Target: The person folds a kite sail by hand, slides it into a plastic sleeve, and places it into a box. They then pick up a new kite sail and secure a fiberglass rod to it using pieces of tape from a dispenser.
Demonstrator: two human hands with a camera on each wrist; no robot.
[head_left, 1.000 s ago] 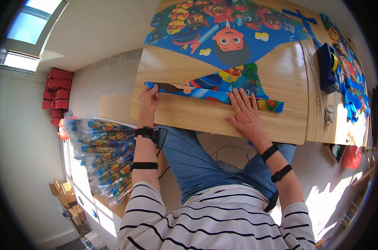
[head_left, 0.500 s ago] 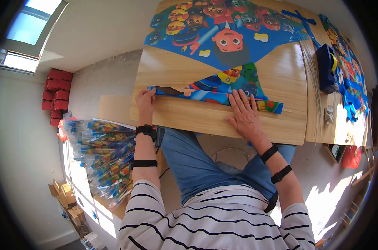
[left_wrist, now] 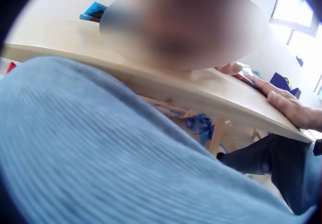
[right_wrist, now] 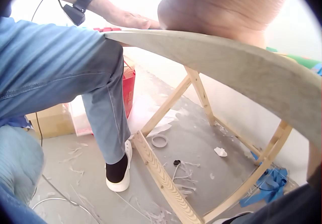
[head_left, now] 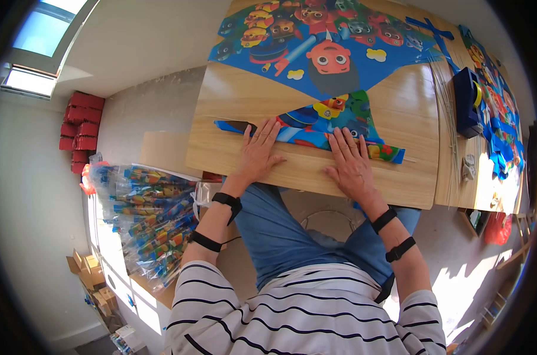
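Observation:
A colourful cartoon-printed sheet (head_left: 360, 109) lies on the wooden table, its near edge rolled into a narrow strip (head_left: 307, 136). On the left half of this strip rests my left hand (head_left: 258, 152), palm down with fingers straight. Farther right, my right hand (head_left: 352, 164) lies flat with fingers spread over the same strip. From the strip's right end pokes a thin pale rod (head_left: 412, 160). Up close, the left wrist view is mostly blurred hand and table edge (left_wrist: 166, 90). In the right wrist view, the heel of my right hand (right_wrist: 221, 10) sits on the tabletop.
A large printed blue sheet (head_left: 268, 71) covers the table's far side. To the right are a tape dispenser (head_left: 468, 103), thin rods (head_left: 443, 112) and more printed material (head_left: 498, 130). Plastic-wrapped printed pieces (head_left: 153, 219) lie beside my left leg. Wooden trestle legs (right_wrist: 166, 176) stand below the table.
My left hand has let go of the strip's left end, moved right along it and flattened onto it. My right hand has stayed in place.

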